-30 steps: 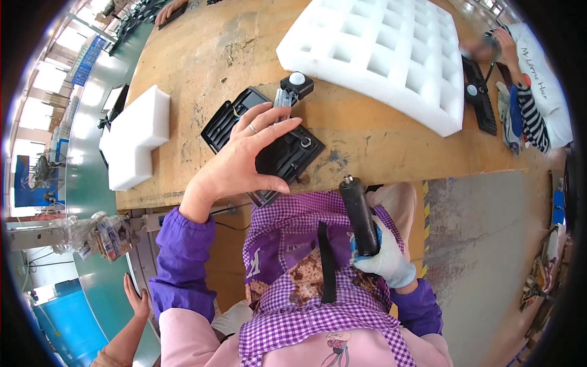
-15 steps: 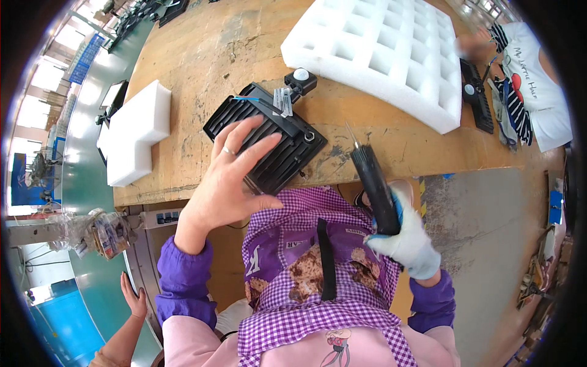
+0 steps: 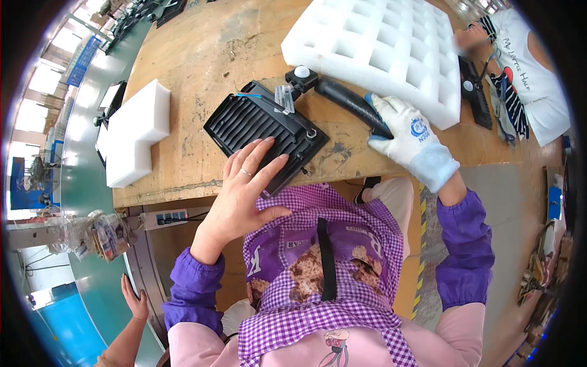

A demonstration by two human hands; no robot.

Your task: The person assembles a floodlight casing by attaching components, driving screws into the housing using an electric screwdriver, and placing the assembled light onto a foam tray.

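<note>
A black finned floodlight (image 3: 235, 125) lies fins up near the table's front edge. At its far right corner sits a black motion sensor with a white dome (image 3: 301, 73); a printed label (image 3: 284, 100) hangs beside it, and a blue wire (image 3: 249, 95) shows on the housing. My bare left hand (image 3: 239, 197), wearing a ring, rests its spread fingertips on the near fins, thumb apart. In a white glove, my right hand (image 3: 411, 137) is closed around a black electric screwdriver (image 3: 350, 103). The tool points left at the sensor; its tip is hidden there.
A white foam tray with square pockets (image 3: 379, 43) lies beyond the screwdriver. White foam blocks (image 3: 139, 131) stand at the table's left. To the right a person in a white shirt (image 3: 526, 79) is beside another black lamp (image 3: 476, 92). Someone's hand (image 3: 134, 298) shows lower left.
My right hand has carried the screwdriver up and left, from over the table's front edge to the sensor. My left hand has lowered slightly toward me, onto the near fins.
</note>
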